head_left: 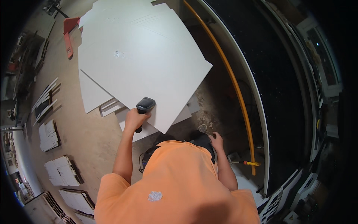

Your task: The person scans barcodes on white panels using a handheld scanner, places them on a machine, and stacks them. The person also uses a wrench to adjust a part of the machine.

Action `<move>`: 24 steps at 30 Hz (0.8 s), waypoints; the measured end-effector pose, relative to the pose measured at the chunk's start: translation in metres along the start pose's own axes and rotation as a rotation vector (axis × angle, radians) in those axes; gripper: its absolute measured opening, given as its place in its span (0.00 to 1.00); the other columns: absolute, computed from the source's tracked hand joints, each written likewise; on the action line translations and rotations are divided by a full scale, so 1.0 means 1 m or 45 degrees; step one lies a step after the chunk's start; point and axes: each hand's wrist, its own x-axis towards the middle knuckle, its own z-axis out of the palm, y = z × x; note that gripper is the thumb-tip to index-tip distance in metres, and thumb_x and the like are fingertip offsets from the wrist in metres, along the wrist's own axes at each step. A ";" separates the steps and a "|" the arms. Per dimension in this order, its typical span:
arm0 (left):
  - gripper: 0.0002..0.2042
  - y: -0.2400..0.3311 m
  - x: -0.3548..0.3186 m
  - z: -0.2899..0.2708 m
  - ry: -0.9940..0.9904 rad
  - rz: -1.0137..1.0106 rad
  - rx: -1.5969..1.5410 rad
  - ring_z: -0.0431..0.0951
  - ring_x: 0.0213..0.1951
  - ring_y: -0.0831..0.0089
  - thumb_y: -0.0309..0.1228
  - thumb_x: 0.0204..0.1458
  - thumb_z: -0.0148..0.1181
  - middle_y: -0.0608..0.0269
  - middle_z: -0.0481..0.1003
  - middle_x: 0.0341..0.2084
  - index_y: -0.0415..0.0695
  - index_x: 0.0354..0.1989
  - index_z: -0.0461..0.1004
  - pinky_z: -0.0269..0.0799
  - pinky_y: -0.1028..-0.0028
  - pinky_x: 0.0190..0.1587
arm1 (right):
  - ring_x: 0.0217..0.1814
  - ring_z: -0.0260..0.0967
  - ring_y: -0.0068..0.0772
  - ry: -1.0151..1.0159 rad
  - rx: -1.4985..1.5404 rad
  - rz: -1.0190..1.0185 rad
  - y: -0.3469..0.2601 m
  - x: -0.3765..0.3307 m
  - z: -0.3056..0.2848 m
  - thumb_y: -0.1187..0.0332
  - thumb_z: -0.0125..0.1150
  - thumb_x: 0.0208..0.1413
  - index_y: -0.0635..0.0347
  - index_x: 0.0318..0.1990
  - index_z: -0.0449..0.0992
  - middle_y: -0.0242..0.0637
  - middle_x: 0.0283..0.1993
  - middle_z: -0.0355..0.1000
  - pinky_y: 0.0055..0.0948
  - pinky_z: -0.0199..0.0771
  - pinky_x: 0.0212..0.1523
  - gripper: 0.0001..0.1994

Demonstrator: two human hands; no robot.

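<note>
My left hand [136, 119] is wrapped round the handle of a dark grey handheld barcode scanner [146, 103]. The scanner's head shows above my fist, over the near corner of a large white panel [149, 67]. That panel tops a stack of white sheets lying at different angles, and its surface has a few scuffs. My right hand [216, 141] hangs low beside my right thigh, its fingers loosely apart with nothing seen in them.
An orange rail [238, 93] runs along a long dark machine bed [272, 74] on the right. A yellow-handled tool or hose end [251, 163] sits by the rail's near end. Far left stands a red pallet jack [68, 37]. Stacked boards [61, 171] lie on the left floor.
</note>
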 end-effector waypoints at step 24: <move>0.17 0.340 -0.024 0.183 -0.264 0.969 0.266 0.77 0.24 0.63 0.39 0.47 0.68 0.52 0.78 0.20 0.33 0.35 0.81 0.72 0.64 0.33 | 0.24 0.75 0.34 1.729 1.497 0.820 0.245 -0.151 -0.177 0.66 0.55 0.60 0.66 0.49 0.71 0.46 0.35 0.78 0.29 0.79 0.25 0.14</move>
